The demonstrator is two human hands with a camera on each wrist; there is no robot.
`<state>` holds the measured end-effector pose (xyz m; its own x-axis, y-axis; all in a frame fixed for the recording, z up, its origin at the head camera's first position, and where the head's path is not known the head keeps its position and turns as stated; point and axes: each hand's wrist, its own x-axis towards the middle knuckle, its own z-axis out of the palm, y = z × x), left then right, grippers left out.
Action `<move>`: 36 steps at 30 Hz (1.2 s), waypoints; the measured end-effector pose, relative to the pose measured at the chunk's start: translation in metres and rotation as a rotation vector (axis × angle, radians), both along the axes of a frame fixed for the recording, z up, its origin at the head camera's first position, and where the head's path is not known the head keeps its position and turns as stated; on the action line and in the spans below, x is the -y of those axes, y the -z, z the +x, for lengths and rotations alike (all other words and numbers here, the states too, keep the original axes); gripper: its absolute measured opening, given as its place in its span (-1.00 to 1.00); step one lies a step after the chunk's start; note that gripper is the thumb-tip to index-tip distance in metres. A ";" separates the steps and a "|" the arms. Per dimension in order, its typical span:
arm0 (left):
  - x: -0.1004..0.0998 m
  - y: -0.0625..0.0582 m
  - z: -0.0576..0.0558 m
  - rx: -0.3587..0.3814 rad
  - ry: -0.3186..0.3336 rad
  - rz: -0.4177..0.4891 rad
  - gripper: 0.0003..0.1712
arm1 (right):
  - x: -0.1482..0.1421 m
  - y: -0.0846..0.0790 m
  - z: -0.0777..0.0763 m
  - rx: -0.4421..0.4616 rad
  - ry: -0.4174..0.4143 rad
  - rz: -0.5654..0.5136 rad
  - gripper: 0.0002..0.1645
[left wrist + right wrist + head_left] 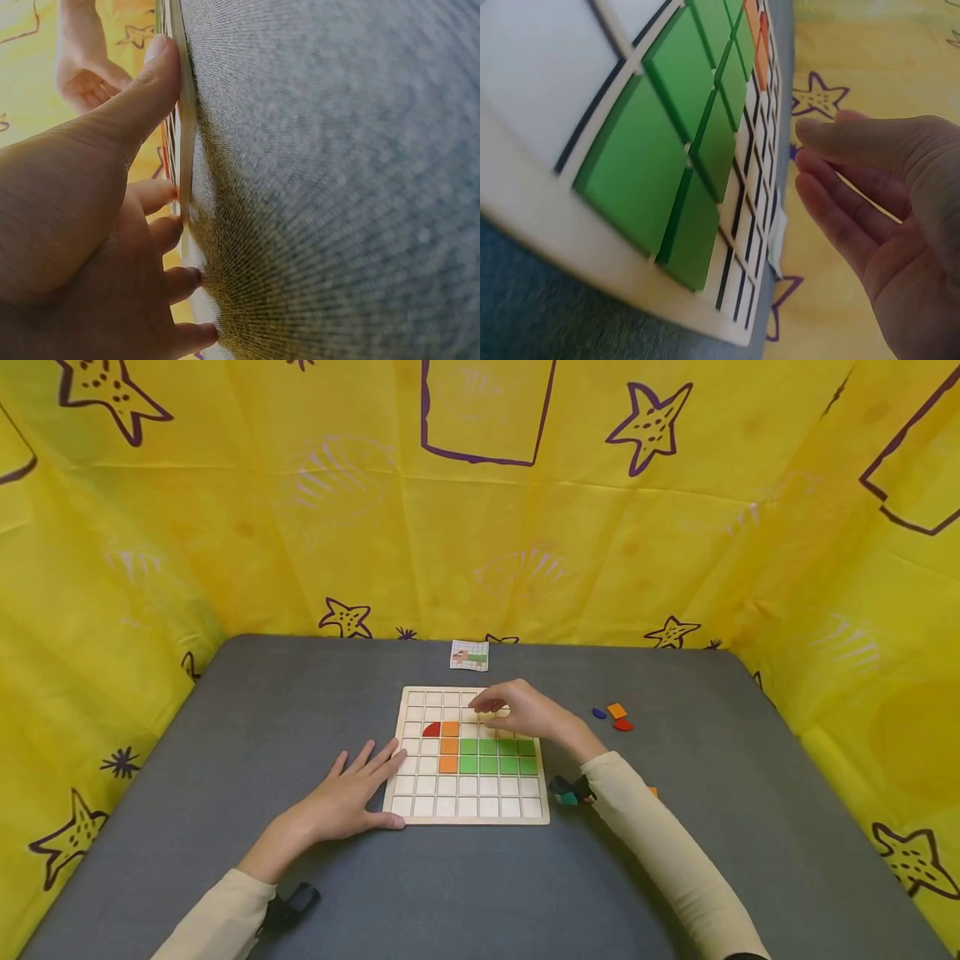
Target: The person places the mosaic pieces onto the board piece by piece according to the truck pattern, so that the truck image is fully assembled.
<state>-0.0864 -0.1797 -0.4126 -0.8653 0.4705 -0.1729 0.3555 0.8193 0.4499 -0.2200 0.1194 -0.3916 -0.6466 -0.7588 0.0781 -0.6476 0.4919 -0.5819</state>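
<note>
Right hand: the right hand [525, 708] hovered over the board [446, 808], beyond the green tiles [488, 765]; its fingers curved loosely, a narrow gap lay between thumb and fingertips, and no piece showed between them
Left hand: the left hand [345, 802] lay spread wide at the board's left edge; its thumb rested on the near corner, its fingertips along the rim, and it gripped no piece
Board: it sat on the grey table [480, 881] in front of the person; eight green tiles filled two rows of four, beside a column of three orange tiles [448, 746]; a red wedge [432, 730] stood left of the topmost orange one
Loose pieces: a blue piece [599, 713], an orange square [617, 711] and a red piece [623, 725] lay close together right of the board; a teal piece [567, 798] showed partly hidden by the right wrist's black camera [582, 787]
Card: a small printed card [469, 656] lay beyond the board, against a yellow cloth [510, 552] backdrop
Risk at the rim: uneven pressure from the left fingers could have turned the board and jarred the tiles
Risk at the sleeve: a low sweep of the right sleeve [660, 831] or camera could have scattered the teal piece
Risk overhead: a dipping fingertip could have nudged a green tile out of its cell
</note>
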 end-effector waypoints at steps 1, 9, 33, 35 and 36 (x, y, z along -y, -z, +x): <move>0.000 0.000 0.000 -0.001 0.001 -0.001 0.16 | -0.002 0.000 0.000 0.005 0.004 -0.005 -0.64; 0.000 0.001 0.000 -0.004 0.004 0.002 0.16 | -0.017 0.004 0.001 0.011 0.051 -0.017 -0.61; 0.000 0.002 -0.001 0.002 -0.004 -0.005 0.17 | -0.074 0.003 0.001 -0.018 0.155 -0.040 -0.58; 0.000 0.002 -0.001 0.001 -0.005 -0.004 0.17 | -0.079 0.003 0.001 -0.014 0.172 -0.039 -0.58; 0.001 0.002 -0.001 0.000 -0.004 -0.003 0.16 | -0.082 0.004 0.001 -0.017 0.179 -0.035 -0.59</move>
<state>-0.0875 -0.1802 -0.4146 -0.8674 0.4660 -0.1744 0.3518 0.8222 0.4474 -0.2194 0.2014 -0.3952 -0.7695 -0.6283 0.1148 -0.5615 0.5798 -0.5903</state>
